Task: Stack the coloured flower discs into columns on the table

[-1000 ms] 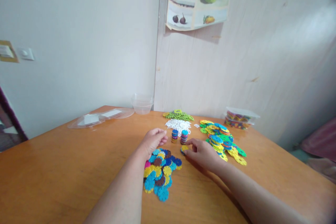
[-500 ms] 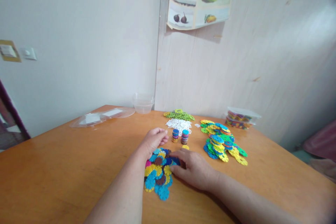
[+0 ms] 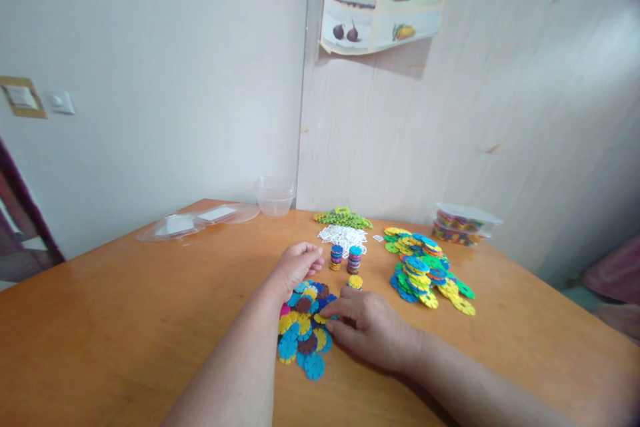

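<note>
The right hand (image 3: 377, 330) has been brought from the short stack (image 3: 355, 281) to the near edge of the disc pile (image 3: 303, 305), so the stack, topped in yellow, is left uncovered just beyond those fingers. A yellow disc (image 3: 321, 317) is tipped up at the right thumb and forefinger; by judgement, one stacking turn is finished and another disc is being picked out. Whether that disc is firmly pinched cannot be told. The fingers of the left hand (image 3: 297, 267) are loosely curled above the pile's far side; nothing is seen between them, though something small could be hidden. Just to the right of the left fingertips, a blue-topped stack (image 3: 336, 259) and a light-blue-topped stack (image 3: 354, 260) are stood upright on the bench (image 3: 200, 300). White pieces (image 3: 340, 237) are heaped beyond both hands' fingers, and larger discs (image 3: 417, 265) are spread to the right of them. No brand or lettering can be read: the white card (image 3: 220, 214), far to the left of the left fingers, looks blank, and only fruit is made out on the poster (image 3: 383, 0) above.
</note>
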### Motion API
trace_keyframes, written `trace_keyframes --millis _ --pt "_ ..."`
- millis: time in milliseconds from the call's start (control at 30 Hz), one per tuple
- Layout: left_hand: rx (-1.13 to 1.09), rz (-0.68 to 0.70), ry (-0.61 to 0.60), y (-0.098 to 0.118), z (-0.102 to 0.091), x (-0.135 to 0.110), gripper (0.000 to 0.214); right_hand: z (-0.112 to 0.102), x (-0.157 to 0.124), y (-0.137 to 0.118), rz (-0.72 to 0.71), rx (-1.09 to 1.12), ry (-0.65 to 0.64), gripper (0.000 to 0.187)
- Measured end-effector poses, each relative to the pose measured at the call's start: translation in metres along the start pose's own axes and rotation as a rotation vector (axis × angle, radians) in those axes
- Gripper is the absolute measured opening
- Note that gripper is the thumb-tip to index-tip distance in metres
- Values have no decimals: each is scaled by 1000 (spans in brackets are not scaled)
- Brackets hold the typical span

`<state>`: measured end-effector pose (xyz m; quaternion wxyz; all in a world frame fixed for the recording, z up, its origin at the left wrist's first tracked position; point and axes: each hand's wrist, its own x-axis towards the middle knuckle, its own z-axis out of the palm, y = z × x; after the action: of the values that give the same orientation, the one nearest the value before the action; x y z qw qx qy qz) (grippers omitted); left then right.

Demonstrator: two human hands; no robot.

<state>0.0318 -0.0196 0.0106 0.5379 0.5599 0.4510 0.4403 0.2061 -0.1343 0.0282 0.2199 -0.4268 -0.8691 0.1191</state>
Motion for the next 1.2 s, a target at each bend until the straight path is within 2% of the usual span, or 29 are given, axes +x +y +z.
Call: trace_keyframes --millis 100,200,300,400,533,633,833,1033,1200 --pt "0 8 3 1 1 -1 37 -1 5 9 94 84 142 20" --pt "-3 13 -2 3 2 -3 34 -8 10 25 341 176 310 23" --pt "-14 4 -8 6 4 -5 33 -16 12 47 507 271 386 25" --pt "-10 -1 -22 10 6 -8 34 -21 9 62 613 346 386 25" --pt "39 34 -58 15 12 -11 28 -19 6 64 690 457 314 25" --pt "141 101 -87 14 16 -12 23 -16 6 63 703 489 273 24" --pt "529 268 -185 5 24 -14 29 -13 8 75 653 274 314 19" --pt "965 461 -165 11 34 -21 19 -13 9 79 584 191 243 34" --pt "1108 544 -110 11 39 -22 23 -13 9 77 493 190 207 35"
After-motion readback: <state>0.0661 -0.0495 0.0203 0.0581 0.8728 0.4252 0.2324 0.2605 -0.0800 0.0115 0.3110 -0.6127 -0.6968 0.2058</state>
